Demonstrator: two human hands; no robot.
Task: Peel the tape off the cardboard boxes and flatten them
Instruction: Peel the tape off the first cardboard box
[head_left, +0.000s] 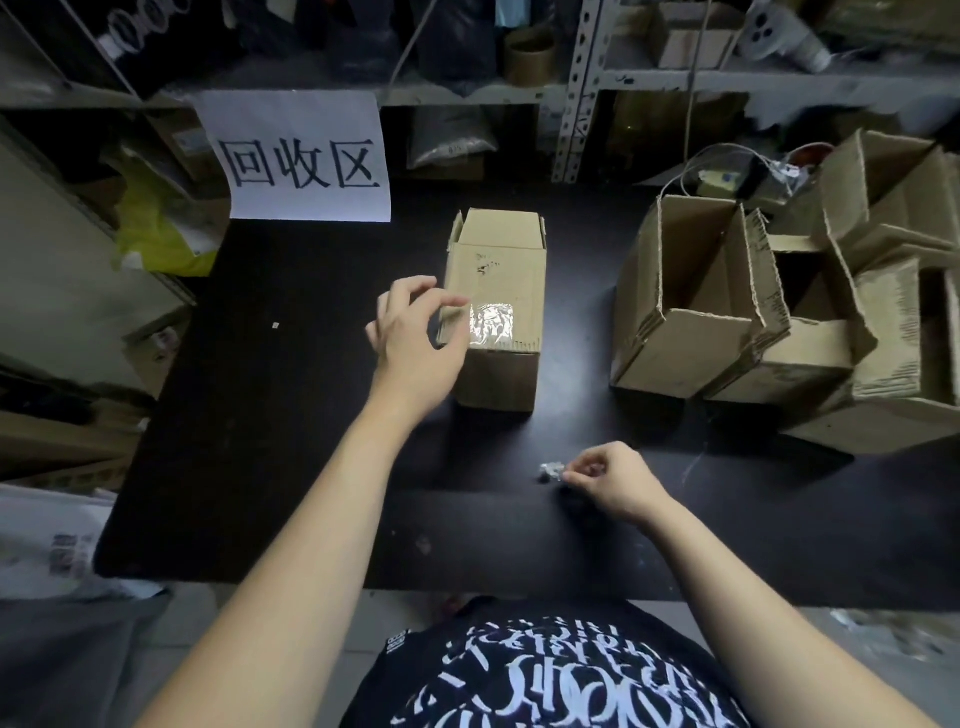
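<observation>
While the right hand (613, 480) pinches a crumpled tape wad (551, 472) at its fingertips, left hand (415, 332): fingers loosely spread, holding nothing. Cardboard box (496, 270): just beyond those fingertips; tape patch (491, 325) beside the forefinger. Best practice: catch a patch corner, peel low and slow.

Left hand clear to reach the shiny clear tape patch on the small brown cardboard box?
Probably yes: the left hand hovers right beside the shiny clear tape patch on the small brown cardboard box, with nothing between them.
</observation>
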